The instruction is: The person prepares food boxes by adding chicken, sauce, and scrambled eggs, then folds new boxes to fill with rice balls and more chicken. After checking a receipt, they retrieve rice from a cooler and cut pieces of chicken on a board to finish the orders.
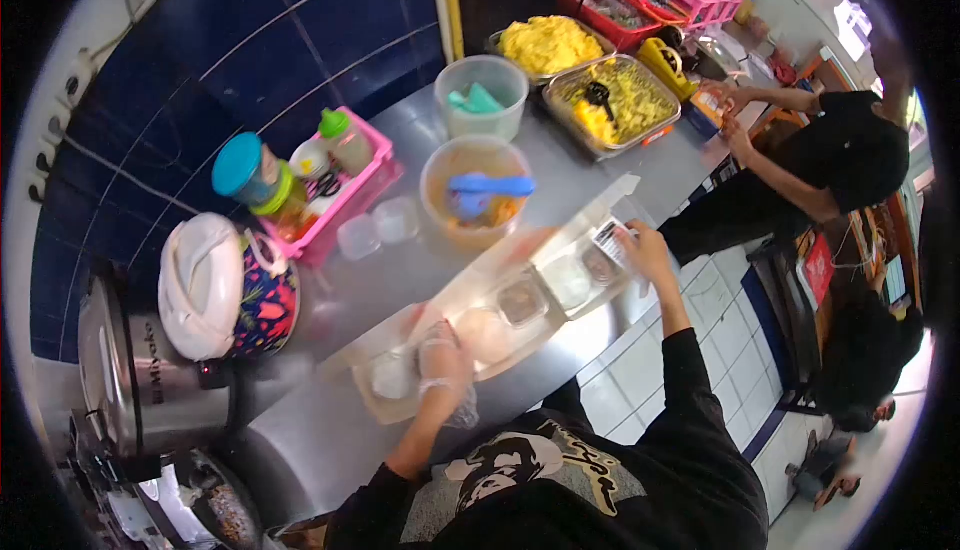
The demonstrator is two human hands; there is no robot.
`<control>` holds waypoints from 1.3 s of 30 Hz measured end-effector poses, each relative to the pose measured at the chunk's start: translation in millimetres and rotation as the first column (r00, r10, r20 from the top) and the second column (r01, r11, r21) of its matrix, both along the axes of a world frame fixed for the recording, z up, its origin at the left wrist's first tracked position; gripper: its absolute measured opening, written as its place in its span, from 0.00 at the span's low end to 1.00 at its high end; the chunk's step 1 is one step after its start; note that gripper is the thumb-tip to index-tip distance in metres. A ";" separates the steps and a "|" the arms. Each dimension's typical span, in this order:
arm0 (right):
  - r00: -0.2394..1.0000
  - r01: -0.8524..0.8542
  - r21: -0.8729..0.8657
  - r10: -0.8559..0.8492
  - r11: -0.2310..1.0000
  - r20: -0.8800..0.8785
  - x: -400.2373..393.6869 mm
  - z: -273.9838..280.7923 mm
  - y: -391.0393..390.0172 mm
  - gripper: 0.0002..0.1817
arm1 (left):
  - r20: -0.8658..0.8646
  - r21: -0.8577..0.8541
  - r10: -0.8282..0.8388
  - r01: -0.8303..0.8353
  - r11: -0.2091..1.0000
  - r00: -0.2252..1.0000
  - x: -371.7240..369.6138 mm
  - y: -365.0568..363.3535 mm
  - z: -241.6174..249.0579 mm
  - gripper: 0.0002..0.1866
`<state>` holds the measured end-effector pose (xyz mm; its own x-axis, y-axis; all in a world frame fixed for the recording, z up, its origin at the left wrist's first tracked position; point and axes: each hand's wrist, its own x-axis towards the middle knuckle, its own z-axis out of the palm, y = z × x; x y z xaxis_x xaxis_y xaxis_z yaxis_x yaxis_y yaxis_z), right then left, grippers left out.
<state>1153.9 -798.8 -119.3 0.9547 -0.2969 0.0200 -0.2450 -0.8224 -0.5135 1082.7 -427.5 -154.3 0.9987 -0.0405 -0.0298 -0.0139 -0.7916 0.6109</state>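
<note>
I've got blue tiles behind a metal counter [350, 280], and here on my feed the person's right hand [645, 253] has its fingers closed around a small printed packet [609, 238], right over the end box. The left hand [445, 358], in clear plastic, points its fingers down, close together, into the row of open boxes [465, 375] along the counter's near edge; I can't tell what they touch. In those boxes I see white rounded mounds and small clear tubs [523, 302]. Further out, towards the wall, a round tub [476, 193] holds a blue utensil [492, 185] and orange food; beside it, a taller tub [481, 100] has something green inside. Two metal trays [613, 105] of yellow food sit past them, and a pink basket [340, 190] carries jars and a green-capped bottle [345, 142].
</note>
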 end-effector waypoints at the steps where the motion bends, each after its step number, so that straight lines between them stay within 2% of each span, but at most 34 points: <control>1: 0.999 0.042 -0.059 -0.042 0.997 0.006 24.8 2.4 -62.2 0.24 | 0.009 -0.003 -0.001 0.001 1.000 1.000 26.2 -60.0 4.0 0.17; 3: 0.999 0.040 -0.055 -0.041 0.998 -0.015 90.6 21.4 -204.0 0.24 | -0.054 -0.024 -0.101 0.100 0.995 0.993 87.8 -204.2 39.3 0.19; 4: 0.998 0.054 -0.050 -0.055 0.997 -0.031 121.6 31.5 -264.4 0.25 | -0.059 -0.025 -0.085 0.084 0.996 0.995 116.3 -266.9 46.7 0.19; 5: 0.998 0.038 -0.048 -0.040 0.998 -0.043 143.8 35.9 -305.1 0.25 | 0.031 -0.035 -0.049 0.050 0.998 0.998 133.9 -309.1 41.3 0.20; 6: 0.999 0.022 -0.099 -0.026 0.995 -0.036 162.0 36.1 -333.2 0.25 | 0.120 -0.047 -0.011 0.017 0.999 0.993 145.3 -337.1 39.0 0.20; 7: 1.000 0.005 -0.151 -0.010 0.989 -0.030 176.3 34.1 -357.4 0.25 | 0.109 -0.044 0.003 0.001 0.999 0.994 155.1 -360.9 33.8 0.20; 9: 0.999 -0.035 -0.178 0.037 0.983 0.003 210.2 29.9 -414.1 0.25 | -0.097 -0.116 0.019 -0.030 0.993 0.995 187.1 -413.9 35.8 0.22; 11: 0.994 -0.106 -0.239 0.102 0.965 -0.029 238.1 32.3 -460.1 0.26 | -0.115 -0.137 0.062 -0.077 0.988 0.991 210.5 -460.0 45.1 0.22; 12: 0.999 -0.051 -0.234 0.054 0.971 0.007 247.7 32.2 -473.7 0.23 | -0.131 -0.163 0.085 -0.106 0.981 0.988 216.7 -475.0 51.4 0.22; 13: 0.998 -0.065 -0.227 0.067 0.972 0.003 249.4 44.8 -472.4 0.23 | -0.134 -0.156 0.099 -0.119 0.981 0.986 218.9 -484.3 57.7 0.22; 15: 0.968 0.162 -0.438 -0.058 0.884 0.242 244.4 79.2 -454.7 0.24 | -0.217 -0.147 0.135 -0.169 0.975 0.967 216.2 -492.0 70.5 0.26; 16: 0.943 0.188 -0.401 -0.051 0.897 0.329 232.7 102.9 -440.1 0.22 | -0.243 -0.411 0.142 -0.234 0.881 0.960 203.4 -492.6 78.5 0.21; 17: 0.946 0.171 -0.400 -0.036 0.901 0.322 217.5 121.8 -430.1 0.22 | -0.249 -0.407 0.158 -0.251 0.878 0.955 190.5 -488.1 84.9 0.21; 18: 0.974 0.087 -0.156 -0.051 0.984 0.220 199.6 137.6 -421.4 0.19 | -0.014 -0.363 0.086 -0.085 0.928 0.996 177.1 -479.8 91.1 0.18; 19: 0.993 0.025 0.106 -0.037 0.994 0.112 180.4 143.3 -410.7 0.17 | 0.215 -0.276 -0.010 0.070 0.958 0.977 162.8 -471.3 94.3 0.16; 20: 0.972 -0.098 0.326 0.020 0.940 0.234 160.9 131.4 -396.7 0.15 | 0.214 -0.271 0.005 0.055 0.961 0.977 148.0 -462.4 94.9 0.16; 21: 0.933 -0.237 0.513 0.045 0.825 0.358 139.5 113.8 -378.4 0.12 | 0.250 -0.003 -0.049 0.051 0.999 0.967 132.1 -453.3 95.6 0.13; 22: 0.912 -0.316 0.599 0.063 0.736 0.404 117.2 100.9 -348.7 0.06 | 0.266 0.266 -0.110 0.036 0.963 0.958 120.9 -444.6 96.3 0.10; 23: 0.919 -0.350 0.576 0.151 0.738 0.365 94.8 87.6 -324.6 0.02 | 0.266 0.270 -0.102 0.027 0.963 0.958 116.2 -434.7 88.8 0.10; 24: 0.940 -0.341 0.665 0.239 0.665 0.244 68.9 84.8 -298.0 0.03 | 0.271 0.306 -0.151 0.064 0.950 0.951 112.2 -424.5 73.4 0.07; 25: 0.910 -0.414 0.574 0.330 0.706 0.251 51.9 54.3 -281.8 0.05 | 0.273 0.343 -0.200 0.099 0.934 0.941 107.9 -417.7 61.3 0.05; 27: 0.785 -0.613 0.395 0.469 0.685 0.405 30.0 -4.1 -260.9 0.10 | 0.274 0.306 -0.153 0.065 0.950 0.949 109.5 -411.8 54.2 0.05; 28: 0.783 -0.615 0.395 0.470 0.682 0.407 24.1 -16.2 -256.7 0.10 | 0.274 0.264 -0.113 0.039 0.964 0.955 112.4 -410.3 54.6 0.05; 29: 0.795 -0.604 0.317 0.529 0.731 0.297 19.6 -24.6 -253.8 0.12 | 0.275 0.266 -0.111 0.035 0.963 0.955 114.6 -410.8 62.6 0.05; 30: 0.802 -0.598 0.231 0.570 0.768 0.179 18.0 -21.1 -249.4 0.14 | 0.280 0.248 -0.121 0.050 0.967 0.952 116.6 -412.1 74.2 0.06; 31: 0.800 -0.600 0.232 0.572 0.765 0.181 17.6 -17.4 -246.1 0.14 | 0.285 0.230 -0.131 0.065 0.971 0.949 117.3 -412.9 82.8 0.07; 33: 0.773 -0.628 -0.023 0.627 0.778 0.096 30.8 15.4 -236.0 0.16 | 0.300 0.224 -0.148 0.081 0.971 0.942 117.6 -411.6 75.3 0.07; 34: 0.756 -0.626 -0.084 0.630 0.775 0.178 38.4 11.0 -230.2 0.16 | 0.312 0.220 -0.165 0.098 0.971 0.935 118.1 -410.1 69.1 0.08; 35: 0.755 -0.626 -0.087 0.630 0.775 0.179 40.7 11.6 -226.7 0.16 | 0.315 0.218 -0.164 0.097 0.971 0.935 114.2 -408.4 47.6 0.08; 36: 0.757 -0.622 -0.030 0.611 0.782 0.233 42.3 13.2 -223.4 0.14 | 0.101 0.126 -0.020 0.007 0.992 0.995 106.6 -407.4 16.6 0.09; 37: 0.757 -0.619 0.028 0.588 0.785 0.285 45.3 16.5 -220.2 0.12 | -0.131 0.056 0.109 -0.102 0.993 0.985 101.9 -407.2 -1.1 0.10; 38: 0.727 -0.652 0.132 0.566 0.747 0.388 48.5 38.4 -223.7 0.09 | -0.128 0.054 0.109 -0.103 0.993 0.986 99.4 -409.1 8.8 0.10; 39: 0.708 -0.645 0.125 0.527 0.754 0.470 57.1 70.9 -231.8 0.07 | -0.035 0.126 -0.054 0.058 0.990 0.998 96.3 -412.8 34.0 0.11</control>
